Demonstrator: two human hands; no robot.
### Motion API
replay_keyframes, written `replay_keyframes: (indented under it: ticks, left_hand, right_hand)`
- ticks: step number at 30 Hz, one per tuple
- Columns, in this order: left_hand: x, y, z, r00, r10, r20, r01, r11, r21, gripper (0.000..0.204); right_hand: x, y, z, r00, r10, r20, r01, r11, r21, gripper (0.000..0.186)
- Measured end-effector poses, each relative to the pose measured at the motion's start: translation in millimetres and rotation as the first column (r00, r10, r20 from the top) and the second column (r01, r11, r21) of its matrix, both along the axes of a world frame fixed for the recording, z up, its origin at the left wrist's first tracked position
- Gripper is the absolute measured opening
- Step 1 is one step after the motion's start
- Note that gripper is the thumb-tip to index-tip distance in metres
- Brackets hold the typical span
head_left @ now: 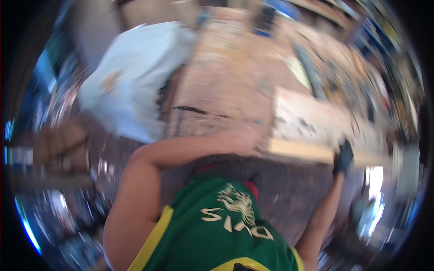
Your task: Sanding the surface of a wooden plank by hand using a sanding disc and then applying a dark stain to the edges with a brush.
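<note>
The picture is smeared by motion. A long pale board [303, 124] with a light wooden front edge lies along the near right side of the worn wooden workbench [226, 77]. My left hand [239, 140], bare, is at the board's left end by the bench's front edge; its fingers are too blurred to read. My right hand [343, 156], in a dark glove, grips the board's front edge further to the right.
A pale blue cloth-covered bulk [131, 77] adjoins the bench's left. A dark and blue object [266, 22] sits at the back. Blurred tools and strips [312, 72] crowd the right. Brown boxy objects [58, 144] stand at the lower left.
</note>
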State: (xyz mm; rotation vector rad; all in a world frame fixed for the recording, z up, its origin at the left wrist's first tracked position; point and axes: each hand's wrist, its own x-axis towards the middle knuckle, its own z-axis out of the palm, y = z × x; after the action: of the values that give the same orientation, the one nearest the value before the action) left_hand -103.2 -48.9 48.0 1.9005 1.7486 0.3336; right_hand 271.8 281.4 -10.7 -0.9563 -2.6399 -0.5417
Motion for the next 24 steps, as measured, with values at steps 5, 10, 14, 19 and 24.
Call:
replay_keyframes:
  ticks: [5,10,14,19,24]
  left_hand:
    - [10,8,14,0.988,-0.001,-0.152,-0.025,0.986,-0.167,0.074]
    - [-2,-7,17,0.957,0.122,-0.264,-0.145,0.987,-0.071,0.077]
    - [12,12,26,0.954,0.089,-0.287,-0.136,0.979,-0.150,0.077]
    - [54,67,11,0.982,0.028,-0.187,-0.051,0.992,-0.119,0.078]
    - [43,38,19,0.980,0.095,-0.176,-0.122,0.981,-0.149,0.078]
  right_hand:
    - [-4,-5,8,0.869,-0.263,-0.419,0.146,0.946,-0.290,0.052]
    - [-13,-11,16,0.833,-0.396,-0.386,0.205,0.869,-0.450,0.056]
    - [-14,-14,21,0.814,-0.406,-0.415,0.217,0.876,-0.432,0.055]
    - [-12,-15,22,0.805,-0.365,-0.467,0.166,0.895,-0.414,0.054]
    - [-14,-16,18,0.785,-0.385,-0.486,0.149,0.878,-0.456,0.054]
